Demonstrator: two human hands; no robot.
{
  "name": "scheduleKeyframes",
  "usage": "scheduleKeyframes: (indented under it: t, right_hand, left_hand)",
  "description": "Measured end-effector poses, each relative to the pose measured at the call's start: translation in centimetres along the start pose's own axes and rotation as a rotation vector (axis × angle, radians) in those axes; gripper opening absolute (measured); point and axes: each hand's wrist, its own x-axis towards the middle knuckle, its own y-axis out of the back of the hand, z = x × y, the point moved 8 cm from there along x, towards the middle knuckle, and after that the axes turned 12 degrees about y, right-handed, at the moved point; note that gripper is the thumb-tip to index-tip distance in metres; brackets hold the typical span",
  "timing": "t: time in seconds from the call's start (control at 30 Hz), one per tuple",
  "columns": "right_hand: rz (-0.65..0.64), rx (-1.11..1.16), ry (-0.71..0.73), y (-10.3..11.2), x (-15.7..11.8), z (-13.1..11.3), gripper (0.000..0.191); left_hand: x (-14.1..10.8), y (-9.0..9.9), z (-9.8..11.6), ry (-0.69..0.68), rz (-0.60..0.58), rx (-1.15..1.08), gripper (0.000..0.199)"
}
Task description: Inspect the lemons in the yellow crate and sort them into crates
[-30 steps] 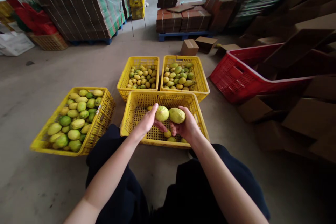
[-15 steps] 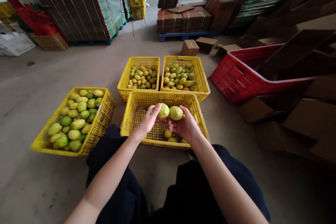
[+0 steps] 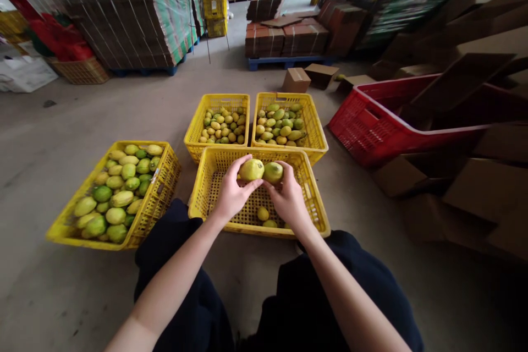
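My left hand [image 3: 233,190] is closed around a yellow-green lemon [image 3: 249,170], thumb in front and fingers behind. In my right hand [image 3: 287,197] is a greener lemon [image 3: 273,172], gripped between thumb and fingers. Both fruits are held side by side, above the front yellow crate [image 3: 256,229]. A few lemons [image 3: 263,213] lie at the near right of that crate's perforated floor, partly covered by my right hand and wrist.
To the left stands a yellow crate [image 3: 160,198] piled with lemons. Two more yellow crates, back-left [image 3: 190,136] and back-right [image 3: 318,135], hold smaller heaps. On the right are a red crate [image 3: 358,126] and cardboard boxes [image 3: 478,187]. Stacked cardboard [image 3: 305,38] sits on a blue pallet behind.
Both hands have turned so that their backs and thumbs face me, and the lemons have rotated with them. The lemons have shifted slightly left. The camera view has tilted a little.
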Motion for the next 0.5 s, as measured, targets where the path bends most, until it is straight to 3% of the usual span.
scheduleKeyframes:
  t: [0.13, 0.3, 0.5]
  right_hand:
    - [-0.004, -0.142, 0.113, 0.0, -0.1, -1.2, 0.043]
    - [-0.014, -0.215, 0.195, 0.0, -0.1, -1.9, 0.042]
    - [-0.001, -0.195, 0.198, 0.2, -0.2, -2.0, 0.043]
  left_hand:
    - [-0.5, 0.2, 1.1, -0.097, 0.061, 0.069, 0.047]
    - [-0.9, 0.2, 1.9, -0.12, 0.061, 0.071, 0.046]
    - [-1.0, 0.1, 2.2, -0.125, 0.074, 0.045, 0.046]
